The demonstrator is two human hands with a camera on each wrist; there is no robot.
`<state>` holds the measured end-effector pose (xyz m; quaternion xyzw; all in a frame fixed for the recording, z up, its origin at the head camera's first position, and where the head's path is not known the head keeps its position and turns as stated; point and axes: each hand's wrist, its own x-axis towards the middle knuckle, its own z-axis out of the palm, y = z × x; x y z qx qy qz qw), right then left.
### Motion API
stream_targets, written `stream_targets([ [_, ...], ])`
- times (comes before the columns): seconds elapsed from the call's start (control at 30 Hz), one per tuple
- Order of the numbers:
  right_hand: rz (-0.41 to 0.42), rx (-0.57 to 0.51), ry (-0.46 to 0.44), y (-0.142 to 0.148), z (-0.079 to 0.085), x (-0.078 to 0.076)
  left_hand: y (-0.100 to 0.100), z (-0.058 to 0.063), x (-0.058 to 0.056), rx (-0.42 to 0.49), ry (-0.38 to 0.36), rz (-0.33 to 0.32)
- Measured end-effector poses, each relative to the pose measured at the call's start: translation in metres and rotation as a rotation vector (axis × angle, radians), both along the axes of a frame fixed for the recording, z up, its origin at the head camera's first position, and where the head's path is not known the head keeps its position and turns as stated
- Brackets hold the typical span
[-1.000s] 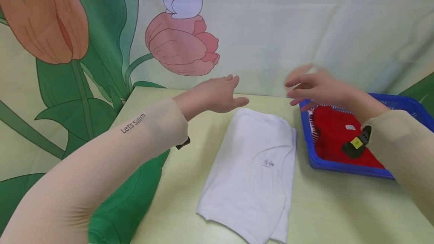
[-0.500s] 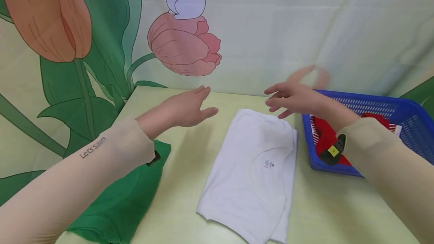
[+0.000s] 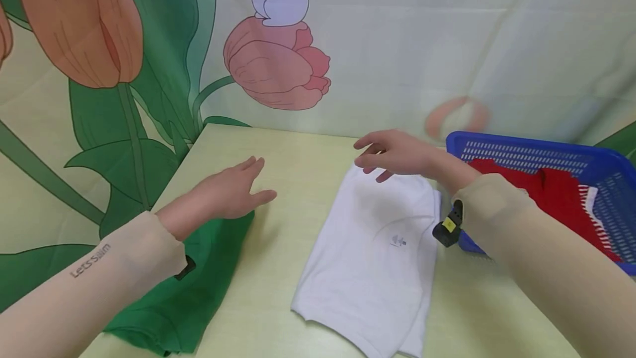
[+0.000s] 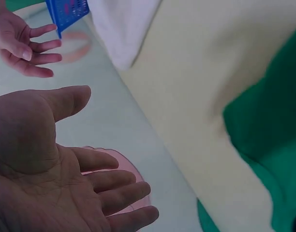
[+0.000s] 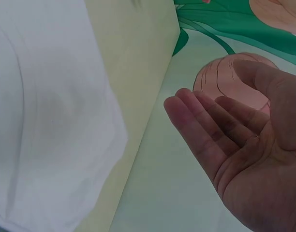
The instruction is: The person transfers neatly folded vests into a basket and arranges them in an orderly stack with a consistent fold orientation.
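A folded white T-shirt [image 3: 367, 258] lies on the table, its neckline and printed label facing up. Over its far end hovers my right hand [image 3: 397, 153], fingers loosely bent and holding nothing. To the left, my left hand [image 3: 221, 192] is in the air above the far end of a folded green garment [image 3: 199, 291], partly hidden by my sleeve. The left wrist view shows the left palm [image 4: 32, 159] bare with fingers extended. In the right wrist view the right palm [image 5: 254, 174] is bare too, beside the white T-shirt [image 5: 66, 121].
A blue plastic basket [image 3: 526, 147] stands at the right with red clothing [image 3: 561, 198] trimmed in striped fabric inside. My right forearm covers part of it. Behind the pale yellow table [image 3: 283, 164] hangs a cloth backdrop [image 3: 397, 43] printed with tulips.
Both hands have moved left: the right from beside the basket to over the white T-shirt, the left away from the T-shirt toward the green garment. More of the red clothing and basket shows.
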<state>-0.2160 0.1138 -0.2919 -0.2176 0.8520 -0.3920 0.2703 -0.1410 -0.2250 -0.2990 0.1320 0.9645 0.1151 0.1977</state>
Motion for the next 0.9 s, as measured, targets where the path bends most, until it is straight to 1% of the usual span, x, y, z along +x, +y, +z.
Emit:
stream_targets([
  [0.1,0.018,0.017,-0.004,-0.011,-0.004,0.0,-0.017,-0.009,0.011,-0.007,0.002,0.02],
  [0.23,0.037,0.006,-0.016,-0.025,-0.01,-0.001,-0.037,-0.021,0.025,0.004,0.007,0.047],
  [0.47,0.061,0.026,-0.017,-0.056,-0.02,-0.004,-0.064,-0.04,0.049,0.037,0.009,0.082],
  [0.67,0.082,0.047,-0.032,-0.083,-0.028,-0.003,-0.078,-0.054,0.068,0.053,0.051,0.086],
  [0.9,0.122,0.051,-0.032,-0.111,-0.043,0.002,-0.088,-0.062,0.084,0.053,0.069,0.05],
])
